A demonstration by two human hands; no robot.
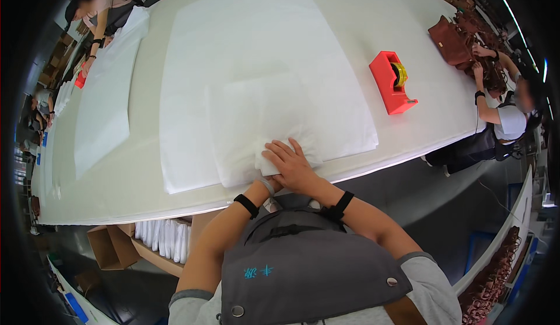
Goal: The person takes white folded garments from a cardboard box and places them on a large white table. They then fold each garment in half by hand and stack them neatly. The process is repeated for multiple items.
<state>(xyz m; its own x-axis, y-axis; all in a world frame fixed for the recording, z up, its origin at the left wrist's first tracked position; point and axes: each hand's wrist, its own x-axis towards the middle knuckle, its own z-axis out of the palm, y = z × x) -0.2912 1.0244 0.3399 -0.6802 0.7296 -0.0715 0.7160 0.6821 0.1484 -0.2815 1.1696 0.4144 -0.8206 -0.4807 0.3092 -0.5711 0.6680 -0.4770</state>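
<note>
Large sheets of thin white paper point(245, 32) lie stacked flat on the pale worktable in front of me. On top, near the front edge, rests a smaller creased white sheet point(236, 110), its near right part gathered into a folded bundle point(270, 167). My right hand point(292, 167) lies palm down over this bundle, fingers somewhat spread. Below it, my left hand point(276, 185) reaches in at the table edge. Its fingers are hidden by the bundle and my right hand, so its grip does not show.
A red tape dispenser point(387, 86) with yellow tape stands to the right. Beyond it a person handles brown leather bags point(453, 42). At the far left another person leans over white sheets point(107, 84). Under the table, a cardboard box point(153, 251) holds rolled white bundles point(164, 237).
</note>
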